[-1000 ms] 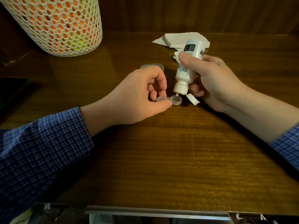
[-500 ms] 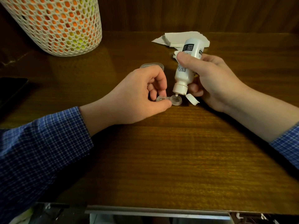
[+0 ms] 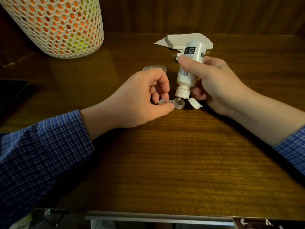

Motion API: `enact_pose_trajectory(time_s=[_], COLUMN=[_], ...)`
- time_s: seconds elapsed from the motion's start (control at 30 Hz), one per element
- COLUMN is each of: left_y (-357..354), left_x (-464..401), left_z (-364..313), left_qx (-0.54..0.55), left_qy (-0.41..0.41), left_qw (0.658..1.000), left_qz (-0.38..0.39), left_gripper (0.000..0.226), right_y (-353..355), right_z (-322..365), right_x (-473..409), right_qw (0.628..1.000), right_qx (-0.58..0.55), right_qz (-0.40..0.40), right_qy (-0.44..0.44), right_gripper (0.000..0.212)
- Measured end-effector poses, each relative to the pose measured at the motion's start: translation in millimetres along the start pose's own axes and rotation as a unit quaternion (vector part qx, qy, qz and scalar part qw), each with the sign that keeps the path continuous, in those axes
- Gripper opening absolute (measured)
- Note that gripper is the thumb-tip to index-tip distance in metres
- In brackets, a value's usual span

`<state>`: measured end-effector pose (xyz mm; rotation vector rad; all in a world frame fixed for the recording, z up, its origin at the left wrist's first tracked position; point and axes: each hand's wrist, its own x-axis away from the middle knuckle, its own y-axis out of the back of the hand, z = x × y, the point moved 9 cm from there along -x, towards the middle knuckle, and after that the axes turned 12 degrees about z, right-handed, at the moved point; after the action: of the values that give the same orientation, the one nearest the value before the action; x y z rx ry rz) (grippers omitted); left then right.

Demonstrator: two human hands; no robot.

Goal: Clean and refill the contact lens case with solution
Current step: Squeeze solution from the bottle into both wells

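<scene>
A clear two-well contact lens case [image 3: 171,103] lies on the wooden table [image 3: 181,154]. My left hand [image 3: 140,98] pinches its left well between thumb and fingers. My right hand [image 3: 212,83] grips a white solution bottle [image 3: 188,70] tipped upside down, its nozzle right over the case's right well. The bottle's flip cap [image 3: 195,103] hangs open beside the nozzle. A clear lid [image 3: 154,68] lies on the table just behind my left hand.
Folded white tissues [image 3: 179,40] lie at the back behind the bottle. A white mesh basket [image 3: 56,25] with orange and yellow contents stands at the back left. A dark flat object [image 3: 11,90] sits at the left edge.
</scene>
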<state>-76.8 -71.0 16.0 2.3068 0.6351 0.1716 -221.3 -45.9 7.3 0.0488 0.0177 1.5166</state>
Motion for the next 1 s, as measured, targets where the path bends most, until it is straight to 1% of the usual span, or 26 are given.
enact_pose_trajectory(time_s=[0.17,0.3,0.37,0.43,0.53,0.83,0.93,1.0], left_y=[-1,-1,0,0,2,0,-1,-2], left_x=[0,0,0,1,1,0,2,5], left_z=[0,0,-1,-2,-3,-3,-9,-16], left_qx=[0.003,-0.001,-0.008,-0.016,-0.008,-0.017,-0.052,-0.082], left_qy=[0.001,0.002,-0.001,-0.007,-0.012,-0.005,-0.014,-0.025], left_qw=[1.000,1.000,1.000,1.000,1.000,1.000,0.998,0.996], left_qz=[0.000,0.000,0.000,-0.005,-0.014,-0.005,-0.009,-0.013], left_gripper=[0.027,0.028,0.027,0.026,0.025,0.028,0.032,0.040], right_y=[0,4,8,12,15,14,15,15], right_z=[0,-2,-4,-7,-9,-13,-14,-14], right_x=[0,-1,-2,-3,-3,-6,-7,-7], right_qw=[1.000,0.999,0.997,0.989,0.976,0.972,0.972,0.972], right_qx=[0.001,-0.027,-0.069,-0.141,-0.213,-0.231,-0.230,-0.227], right_qz=[-0.003,-0.018,-0.019,-0.016,-0.010,0.001,-0.002,0.003], right_qy=[0.002,-0.007,-0.022,-0.038,-0.044,-0.051,-0.052,-0.052], right_gripper=[0.020,0.026,0.029,0.031,0.028,0.029,0.028,0.029])
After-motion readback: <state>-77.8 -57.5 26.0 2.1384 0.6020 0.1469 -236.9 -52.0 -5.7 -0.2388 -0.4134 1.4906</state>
